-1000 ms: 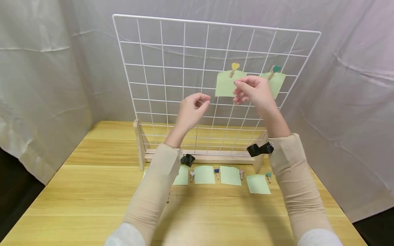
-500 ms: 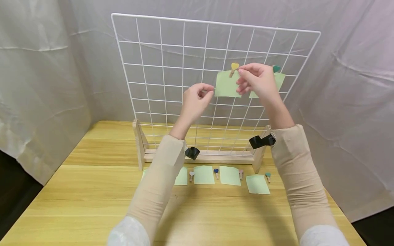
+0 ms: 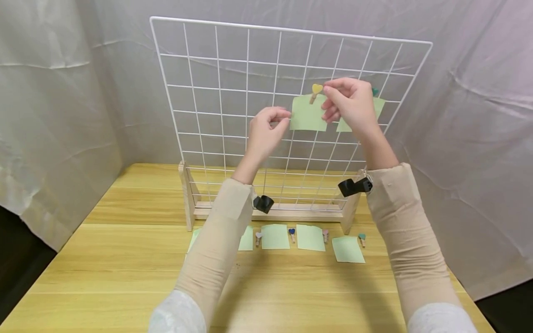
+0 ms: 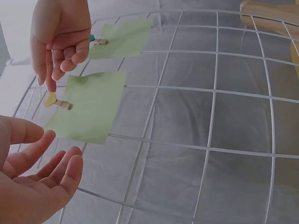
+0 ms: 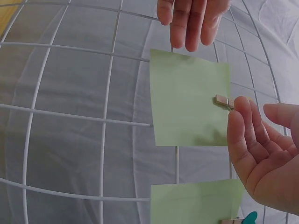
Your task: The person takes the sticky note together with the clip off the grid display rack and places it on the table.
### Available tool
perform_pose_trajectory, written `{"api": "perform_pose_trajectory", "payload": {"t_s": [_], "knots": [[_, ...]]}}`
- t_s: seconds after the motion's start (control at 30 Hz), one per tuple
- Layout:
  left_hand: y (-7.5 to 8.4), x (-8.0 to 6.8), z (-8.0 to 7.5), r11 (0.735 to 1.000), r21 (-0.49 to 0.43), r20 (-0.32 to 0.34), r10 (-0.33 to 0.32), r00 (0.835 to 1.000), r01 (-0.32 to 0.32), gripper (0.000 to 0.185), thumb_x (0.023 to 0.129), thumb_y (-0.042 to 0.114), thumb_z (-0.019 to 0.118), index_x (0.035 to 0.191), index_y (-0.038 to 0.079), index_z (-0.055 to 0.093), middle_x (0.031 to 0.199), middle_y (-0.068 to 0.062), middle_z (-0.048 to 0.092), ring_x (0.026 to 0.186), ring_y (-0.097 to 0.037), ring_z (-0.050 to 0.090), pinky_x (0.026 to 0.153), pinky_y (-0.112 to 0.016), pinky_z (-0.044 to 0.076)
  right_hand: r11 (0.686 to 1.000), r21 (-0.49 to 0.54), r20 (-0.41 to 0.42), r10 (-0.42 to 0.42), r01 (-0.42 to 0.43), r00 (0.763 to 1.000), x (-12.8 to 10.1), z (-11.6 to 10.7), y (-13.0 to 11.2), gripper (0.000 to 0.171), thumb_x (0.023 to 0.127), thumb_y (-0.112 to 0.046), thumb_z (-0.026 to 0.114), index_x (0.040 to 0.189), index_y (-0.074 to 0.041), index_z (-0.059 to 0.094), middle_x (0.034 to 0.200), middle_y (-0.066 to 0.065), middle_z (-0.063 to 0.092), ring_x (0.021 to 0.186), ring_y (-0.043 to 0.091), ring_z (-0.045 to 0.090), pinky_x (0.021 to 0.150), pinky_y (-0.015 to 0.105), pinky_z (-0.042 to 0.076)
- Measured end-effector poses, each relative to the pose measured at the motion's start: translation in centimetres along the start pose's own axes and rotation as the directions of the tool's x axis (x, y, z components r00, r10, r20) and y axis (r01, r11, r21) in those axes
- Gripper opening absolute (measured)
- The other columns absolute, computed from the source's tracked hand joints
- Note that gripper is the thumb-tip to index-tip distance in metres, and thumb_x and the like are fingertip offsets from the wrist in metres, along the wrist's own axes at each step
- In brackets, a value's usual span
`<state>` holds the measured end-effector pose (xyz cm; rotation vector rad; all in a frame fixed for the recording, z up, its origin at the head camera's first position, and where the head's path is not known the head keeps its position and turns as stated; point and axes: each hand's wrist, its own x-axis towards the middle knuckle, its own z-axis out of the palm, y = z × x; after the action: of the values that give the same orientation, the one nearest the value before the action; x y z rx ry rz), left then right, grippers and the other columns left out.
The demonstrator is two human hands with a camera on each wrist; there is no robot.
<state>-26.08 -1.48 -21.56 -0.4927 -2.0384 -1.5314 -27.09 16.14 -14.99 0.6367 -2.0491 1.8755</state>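
Note:
A yellow heart clothespin [image 3: 314, 92] fastens a pale green sticky note [image 3: 308, 115] to the white wire grid [image 3: 233, 99]. Just to the clothespin's right is my right hand [image 3: 351, 104], fingers loosely bent. Its fingertips are close to the yellow heart; whether they touch cannot be told. By the note's left edge hovers my left hand [image 3: 266, 129], its thumb and fingers apart with nothing between them in the left wrist view. A second sticky note [image 5: 196, 203] with a green heart clothespin [image 5: 240, 218] hangs to the right, partly hidden by my right hand in the head view.
On the wooden table [image 3: 291, 296] before the grid lies a row of sticky notes [image 3: 275, 237] and heart clothespins, including a blue one [image 3: 292, 234] and a green one [image 3: 362, 239]. My left sleeve covers part of the row. Wooden feet [image 3: 187, 199] support the grid.
Both hands have risen. My right hand moved up from the note's lower right to beside the yellow heart; my left hand moved up and right to the note's left edge.

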Motion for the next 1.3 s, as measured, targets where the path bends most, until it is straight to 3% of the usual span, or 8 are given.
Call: {"api": "perform_pose_trajectory", "payload": {"t_s": [0.23,0.57,0.73,0.97,1.1,1.3], "knots": [[0.4,0.4,0.3,0.998,-0.058,-0.007,-0.008,1.000,0.008,0.016,0.082,0.002,0.055,0.092,-0.003,0.068,0.114,-0.009,0.057,0.104,-0.012,0.051,0.076,-0.018,0.045,0.995,-0.094,0.027,0.042,-0.039,0.999,0.4,0.1,-0.1,0.030,0.085,-0.005,0.059,0.110,0.011,0.055,0.058,0.009,0.059,0.043,0.016,0.056,0.044,0.024,0.049],[0.7,1.1,0.8,0.987,-0.153,0.051,-0.039,0.998,0.047,0.017,0.082,-0.002,0.054,0.093,-0.006,0.065,0.116,-0.014,0.057,0.105,-0.017,0.053,0.079,-0.018,0.045,0.977,-0.194,0.041,0.093,-0.084,0.995,1.1,0.3,-0.1,0.037,0.087,-0.010,0.056,0.119,0.009,0.050,0.057,0.006,0.058,0.043,0.015,0.057,0.043,0.024,0.048],[0.4,1.2,1.0,0.972,-0.218,0.063,-0.070,0.996,0.083,0.016,0.082,-0.003,0.054,0.093,-0.008,0.065,0.112,-0.015,0.059,0.101,-0.015,0.055,0.078,-0.019,0.046,0.961,-0.254,0.046,0.128,-0.112,0.991,1.5,0.4,-0.3,0.038,0.088,-0.013,0.056,0.121,0.006,0.051,0.058,0.006,0.059,0.044,0.014,0.057,0.043,0.024,0.048],[0.5,1.1,1.1,0.966,-0.249,0.069,-0.048,0.996,0.064,0.017,0.082,-0.004,0.054,0.095,-0.009,0.064,0.108,-0.017,0.060,0.086,-0.016,0.057,0.072,-0.019,0.046,0.923,-0.369,0.066,0.145,-0.111,0.987,2.0,0.4,-0.4,0.039,0.089,-0.018,0.055,0.121,0.003,0.052,0.057,0.003,0.059,0.043,0.013,0.056,0.044,0.023,0.048],[0.5,1.1,1.2,0.964,-0.254,0.083,-0.057,0.995,0.076,0.019,0.082,-0.005,0.054,0.097,-0.009,0.063,0.102,-0.016,0.062,0.073,-0.013,0.056,0.063,-0.018,0.044,0.904,-0.414,0.075,0.149,-0.106,0.986,2.2,0.4,-0.4,0.039,0.089,-0.019,0.055,0.121,0.002,0.053,0.057,0.002,0.059,0.043,0.012,0.055,0.044,0.022,0.048],[0.0,1.2,1.6,0.971,-0.207,0.115,-0.098,0.989,0.120,0.023,0.081,-0.005,0.056,0.102,-0.005,0.064,0.099,-0.014,0.064,0.069,-0.011,0.058,0.054,-0.017,0.042,0.894,-0.435,0.059,0.146,-0.106,0.987,2.3,0.6,-0.4,0.037,0.088,-0.020,0.055,0.118,0.003,0.055,0.056,0.002,0.058,0.041,0.011,0.054,0.042,0.022,0.048]]}}
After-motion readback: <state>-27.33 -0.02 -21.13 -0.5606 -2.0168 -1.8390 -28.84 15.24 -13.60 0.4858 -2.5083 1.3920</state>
